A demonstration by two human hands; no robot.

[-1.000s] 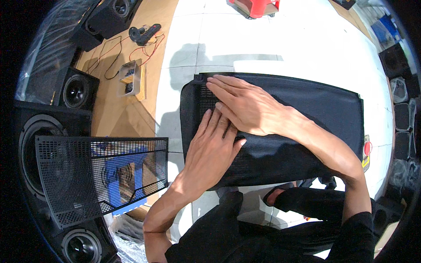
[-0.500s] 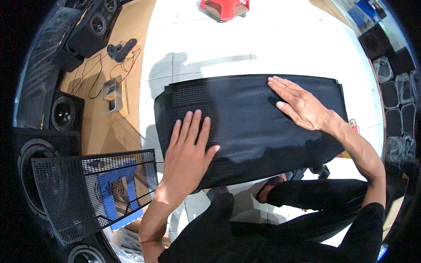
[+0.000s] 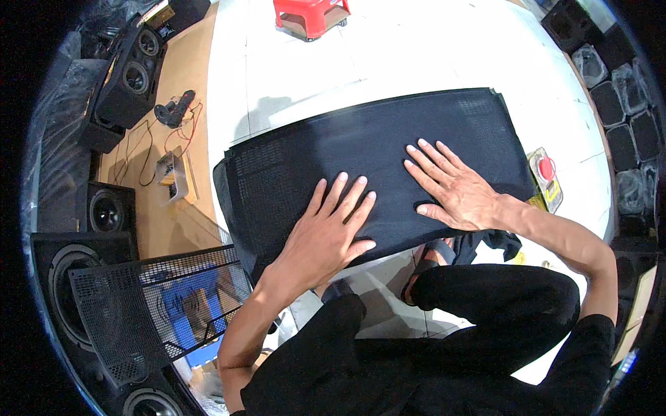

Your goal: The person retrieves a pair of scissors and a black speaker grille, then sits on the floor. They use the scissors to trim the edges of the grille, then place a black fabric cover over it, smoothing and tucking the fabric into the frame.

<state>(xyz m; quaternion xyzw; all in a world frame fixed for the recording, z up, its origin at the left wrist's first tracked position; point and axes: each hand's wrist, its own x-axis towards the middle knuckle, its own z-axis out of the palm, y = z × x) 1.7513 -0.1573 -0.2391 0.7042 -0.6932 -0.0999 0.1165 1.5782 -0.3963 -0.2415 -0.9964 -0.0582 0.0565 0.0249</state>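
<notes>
A black cloth (image 3: 388,125) lies stretched over a large perforated grille panel; the holes show through at its left side and far right corner. My left hand (image 3: 327,225) rests flat on the cloth, left of the middle near the close edge, fingers spread. To its right, my right hand (image 3: 454,187) also lies flat on the cloth with fingers apart. Neither hand holds anything. A second, bare black mesh grille (image 3: 118,319) leans at the lower left beside my left forearm.
Speaker boxes (image 3: 107,208) line the left side. A small tray (image 3: 171,179) and a black tool (image 3: 175,109) with red wires sit on a brown board. A red stool (image 3: 312,17) stands far off. A container with a red cap (image 3: 547,168) is beside the panel's right end.
My right hand has slid toward me from the far edge, and my left hand has shifted right. The panel's right end appears tilted farther away, and the cloth lies smoother.
</notes>
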